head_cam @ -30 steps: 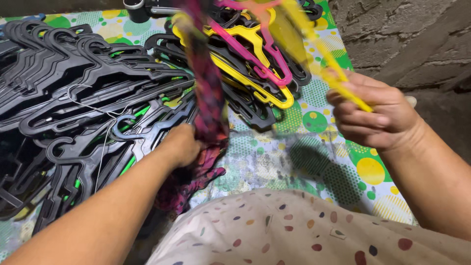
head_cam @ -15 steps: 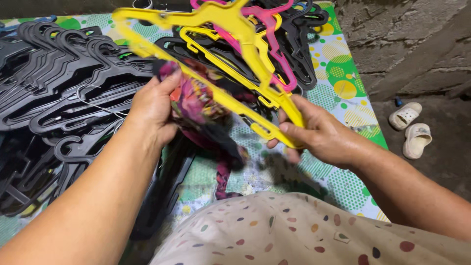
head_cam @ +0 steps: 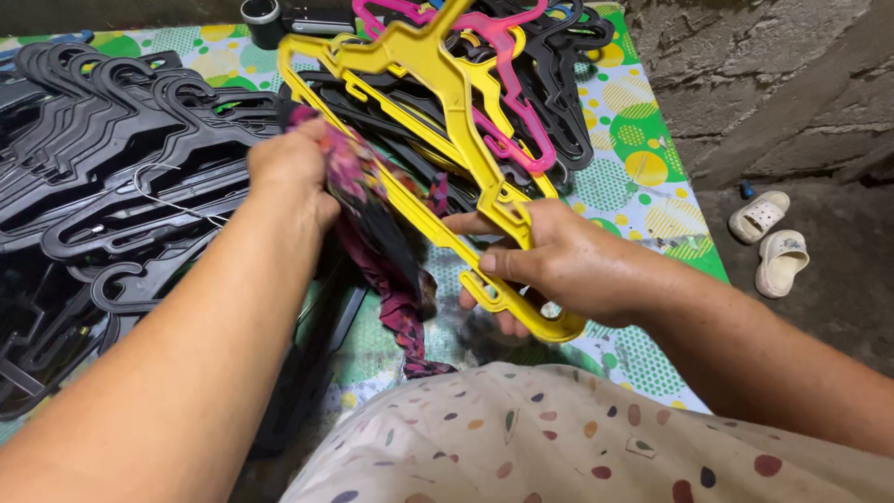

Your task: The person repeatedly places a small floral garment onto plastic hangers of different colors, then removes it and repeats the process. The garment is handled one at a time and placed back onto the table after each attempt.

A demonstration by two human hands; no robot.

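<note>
Item: yellow plastic hanger, held in our right hand; the fingers are clamped round its lower shoulder end, thumb on top, and the hook end points away from us over the pile. Item: patterned cloth, pink, purple and dark, bunched in our left hand; the fist is closed on its upper part, and the loose tail hangs down toward the mat, ending near our lap.

Step in hand, as we judge it: dressing the hanger with the cloth; the cloth lies against the hanger's long bar and seems to cross under it, though we cannot tell whether it is threaded through the frame or merely beside it. Next move, as we judge it, calls for a steady right-hand grip while the left feeds or spreads the cloth along the bar, kept free of the hangers lying beneath.

Pose: both forearms reach forward from our lap; left wrist bent inward, knuckles up; right wrist turned so the hanger slants up and away.

Surroundings: heap of black hangers at left; a pink hanger and another yellow one on the pile ahead; dotted green mat beneath; pair of pale sandals on the bare floor at right.
</note>
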